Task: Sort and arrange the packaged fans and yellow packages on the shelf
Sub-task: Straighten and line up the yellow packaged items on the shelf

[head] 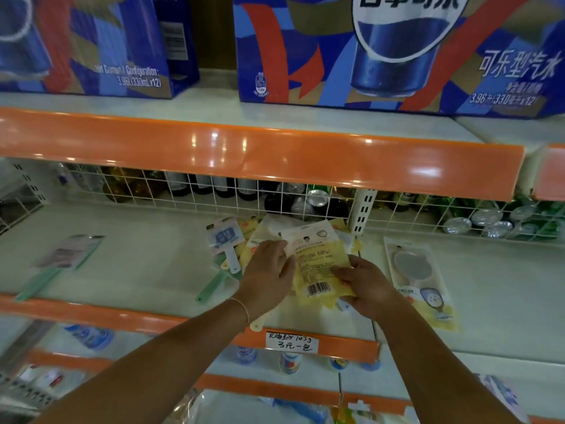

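Observation:
A yellow package (318, 264) with a barcode lies tilted on top of a loose pile of yellow packages (252, 237) in the middle of the white shelf (146, 258). My left hand (269, 270) grips its left edge and my right hand (367, 286) grips its lower right corner. Just left of the pile lies a packaged fan with a white handle (224, 240), and a green-handled fan (214, 284) pokes out beneath it. Another green-handled packaged fan (61, 261) rests far left. On the right lies a long yellow packaged fan (420, 280).
A white wire grid (232, 194) backs the shelf, with bottles and green cans behind it. The orange upper shelf lip (260, 154) overhangs the work area and carries blue cola cartons (391, 50). A handwritten price label (290, 344) sits on the front edge.

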Motion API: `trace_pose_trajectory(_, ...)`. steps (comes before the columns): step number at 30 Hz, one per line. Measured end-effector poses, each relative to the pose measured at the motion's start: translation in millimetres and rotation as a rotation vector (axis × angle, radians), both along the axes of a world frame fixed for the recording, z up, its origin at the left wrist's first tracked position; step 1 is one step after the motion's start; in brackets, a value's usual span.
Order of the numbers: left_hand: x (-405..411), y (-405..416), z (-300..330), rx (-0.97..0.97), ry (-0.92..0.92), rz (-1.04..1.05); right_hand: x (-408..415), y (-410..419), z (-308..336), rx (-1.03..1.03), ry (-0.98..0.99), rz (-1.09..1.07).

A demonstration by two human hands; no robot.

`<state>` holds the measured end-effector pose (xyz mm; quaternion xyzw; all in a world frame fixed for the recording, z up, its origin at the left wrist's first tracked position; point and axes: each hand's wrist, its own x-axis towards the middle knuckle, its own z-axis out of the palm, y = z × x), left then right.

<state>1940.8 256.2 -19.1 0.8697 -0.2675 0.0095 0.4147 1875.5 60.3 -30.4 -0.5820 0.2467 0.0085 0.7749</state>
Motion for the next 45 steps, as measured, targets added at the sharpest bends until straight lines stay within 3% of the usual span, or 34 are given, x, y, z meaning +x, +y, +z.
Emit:
trace_pose_trajectory(3, 3, -25, 13, -0.112, 0.423, 0.218, -13, -9, 3, 0.008, -0.06, -0.014)
trace_pose_trajectory(7, 8, -51, 15, -0.352, 0.93, 0.252, -32, -18, 11, 0.047, -0.137, -0.008)
trace_pose_trajectory(12, 1, -76, 19, -0.347, 1.083, 0.127, -54, -38, 11, 0.032, -0.158, -0.092)
trace_pose_trajectory(14, -2, -84, 17, -0.294, 1.039, 0.09, -61, -46, 10, -0.009, -0.135, -0.173)
trace_pose_trajectory(25, -16, -91, 6, 0.064, 0.421, -0.169, -95, -100, -10, -0.142, 0.003, -0.456)
trace_pose_trajectory(32, -8, -77, 2, 0.239, 0.12, -0.212, -87, -119, -17, -0.738, 0.334, -0.482)
trace_pose_trajectory(38, 4, -64, -1, 0.312, -0.03, -0.116, -80, -107, -11, -1.215, 0.584, -0.345)
trace_pose_trajectory(45, 16, -44, 3, 0.485, 0.012, 0.034, -31, -41, -4, -1.19, 0.198, -0.174)
